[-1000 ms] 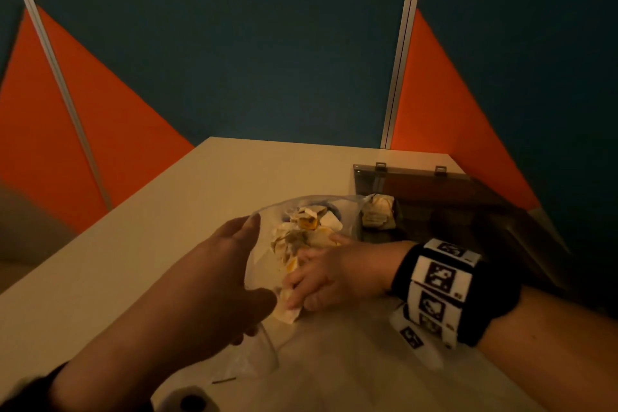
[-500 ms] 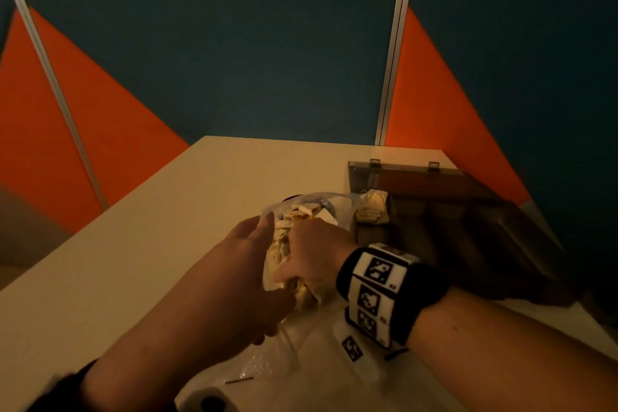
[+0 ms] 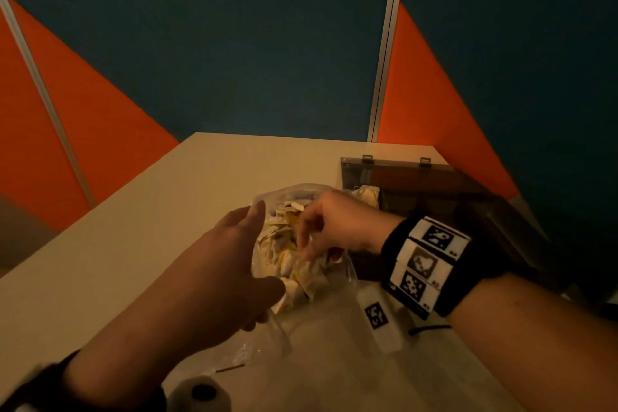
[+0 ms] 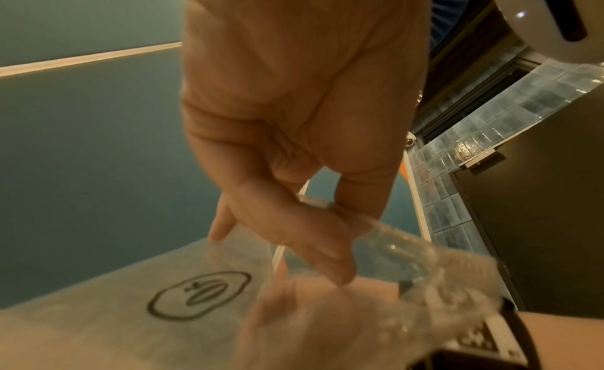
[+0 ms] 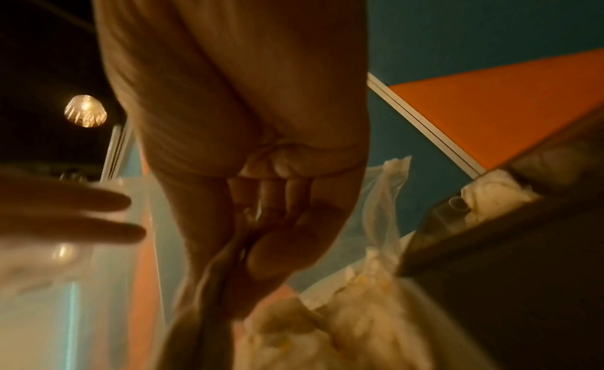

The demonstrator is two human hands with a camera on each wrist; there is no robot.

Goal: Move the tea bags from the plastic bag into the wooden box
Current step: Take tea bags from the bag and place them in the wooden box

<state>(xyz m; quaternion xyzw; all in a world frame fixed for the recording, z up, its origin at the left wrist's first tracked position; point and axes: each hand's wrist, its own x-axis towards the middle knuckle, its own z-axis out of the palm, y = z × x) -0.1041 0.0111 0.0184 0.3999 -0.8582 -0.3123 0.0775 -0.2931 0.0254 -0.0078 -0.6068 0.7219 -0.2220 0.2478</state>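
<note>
A clear plastic bag [image 3: 337, 281] full of pale tea bags [image 3: 284, 244] lies on the beige table, just left of the dark wooden box [image 3: 418, 177]. The box's lid stands open, and one tea bag [image 3: 366, 194] lies in its near-left compartment. My left hand [image 3: 254, 278] pinches the bag's rim [image 4: 330, 205] between thumb and fingers and holds the mouth open. My right hand [image 3: 307, 244] is in the bag's mouth with its fingers curled down. They pinch against the thumb [image 5: 255, 236] on a tea bag that is mostly hidden.
A white tag with a black marker [image 3: 378, 314] and a black cable [image 3: 428, 328] lie on the table [image 3: 167, 211] near my right wrist. A white round object [image 3: 200, 393] sits at the front edge. Blue and orange partition walls stand behind the table.
My right hand has risen from deep in the bag and shifted slightly toward the box, its fingers now curled downward. My left hand has kept hold of the bag's rim.
</note>
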